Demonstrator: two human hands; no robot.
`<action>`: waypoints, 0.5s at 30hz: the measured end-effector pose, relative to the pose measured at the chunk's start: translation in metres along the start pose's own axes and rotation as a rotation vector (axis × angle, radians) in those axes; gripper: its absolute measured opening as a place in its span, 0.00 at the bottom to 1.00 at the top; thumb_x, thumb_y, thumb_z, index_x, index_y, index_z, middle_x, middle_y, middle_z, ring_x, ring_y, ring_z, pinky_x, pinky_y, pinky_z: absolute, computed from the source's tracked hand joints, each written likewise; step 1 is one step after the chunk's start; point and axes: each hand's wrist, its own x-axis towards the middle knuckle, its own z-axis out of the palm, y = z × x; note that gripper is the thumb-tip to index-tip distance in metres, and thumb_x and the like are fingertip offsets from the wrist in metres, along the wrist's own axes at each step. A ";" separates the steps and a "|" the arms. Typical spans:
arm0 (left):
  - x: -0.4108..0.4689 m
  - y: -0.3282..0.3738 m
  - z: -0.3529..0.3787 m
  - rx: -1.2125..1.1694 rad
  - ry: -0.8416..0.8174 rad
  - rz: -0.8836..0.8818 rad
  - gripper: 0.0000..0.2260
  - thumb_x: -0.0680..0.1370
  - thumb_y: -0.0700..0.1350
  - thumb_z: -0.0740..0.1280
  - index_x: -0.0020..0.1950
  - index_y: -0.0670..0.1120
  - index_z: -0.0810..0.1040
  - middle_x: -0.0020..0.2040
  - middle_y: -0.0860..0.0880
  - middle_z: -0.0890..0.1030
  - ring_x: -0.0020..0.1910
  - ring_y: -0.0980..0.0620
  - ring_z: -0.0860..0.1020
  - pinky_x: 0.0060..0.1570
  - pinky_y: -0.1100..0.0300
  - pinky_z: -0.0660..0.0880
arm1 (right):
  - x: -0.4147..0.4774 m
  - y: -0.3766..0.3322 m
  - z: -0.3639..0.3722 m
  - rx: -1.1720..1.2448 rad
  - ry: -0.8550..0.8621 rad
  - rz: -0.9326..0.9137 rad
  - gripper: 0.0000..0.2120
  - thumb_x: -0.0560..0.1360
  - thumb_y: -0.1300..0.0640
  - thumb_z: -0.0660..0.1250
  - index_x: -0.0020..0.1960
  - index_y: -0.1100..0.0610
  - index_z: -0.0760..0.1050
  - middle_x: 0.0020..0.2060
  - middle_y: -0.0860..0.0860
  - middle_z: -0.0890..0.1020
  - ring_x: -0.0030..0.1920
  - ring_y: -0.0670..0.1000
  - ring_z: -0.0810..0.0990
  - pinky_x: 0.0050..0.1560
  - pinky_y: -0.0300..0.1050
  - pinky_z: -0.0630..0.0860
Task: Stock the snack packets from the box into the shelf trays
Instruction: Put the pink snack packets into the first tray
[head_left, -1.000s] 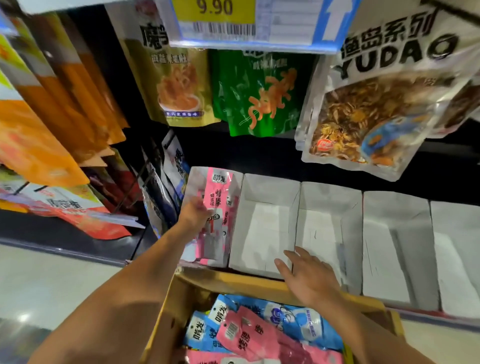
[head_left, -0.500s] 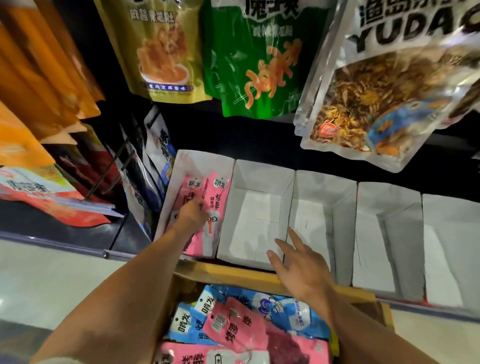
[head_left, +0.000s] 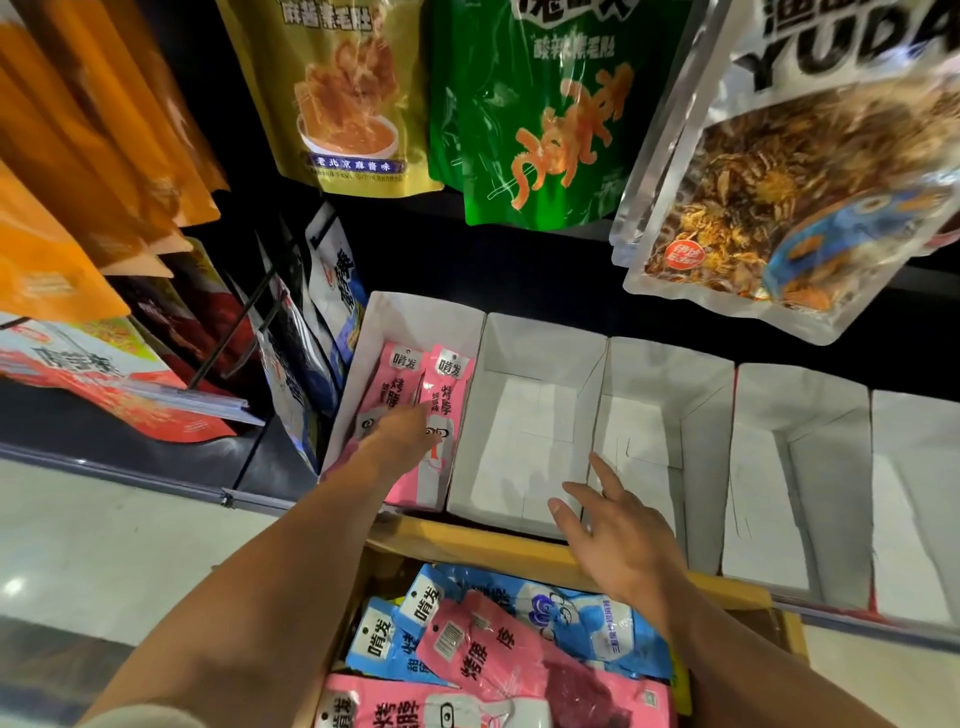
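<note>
Shelf trays (head_left: 530, 415), centre frame: pink packets (head_left: 415, 384) now lie settled in the leftmost; four remain unfilled. We cannot tell the grip of our left hand (head_left: 408, 434); our right hand (head_left: 618, 540) is released.

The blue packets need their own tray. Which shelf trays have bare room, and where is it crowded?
Bare: the second tray, right of the leftmost tray, with the right hand at its front corner; also the third tray, fourth tray and fifth tray. Crowded: the leftmost tray, where the left hand rests on pink packets.
</note>
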 end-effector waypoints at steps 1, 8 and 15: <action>0.000 -0.002 0.002 0.057 -0.017 0.002 0.25 0.84 0.55 0.63 0.78 0.48 0.63 0.71 0.39 0.72 0.65 0.41 0.77 0.59 0.46 0.78 | 0.000 0.000 0.000 -0.001 0.002 -0.002 0.35 0.75 0.26 0.40 0.74 0.38 0.65 0.81 0.40 0.45 0.67 0.45 0.76 0.68 0.50 0.72; -0.001 -0.016 0.005 0.190 -0.076 0.035 0.31 0.83 0.60 0.60 0.82 0.60 0.51 0.84 0.48 0.37 0.82 0.36 0.38 0.76 0.28 0.52 | 0.000 0.000 -0.001 -0.005 0.010 -0.013 0.33 0.76 0.26 0.41 0.74 0.38 0.65 0.81 0.40 0.45 0.66 0.45 0.76 0.67 0.50 0.73; -0.010 -0.005 0.002 0.306 -0.261 0.031 0.26 0.88 0.51 0.52 0.82 0.63 0.42 0.80 0.51 0.27 0.76 0.35 0.25 0.73 0.25 0.38 | 0.002 0.001 0.001 -0.010 0.017 -0.022 0.34 0.76 0.26 0.40 0.74 0.38 0.65 0.81 0.40 0.45 0.67 0.45 0.76 0.67 0.51 0.73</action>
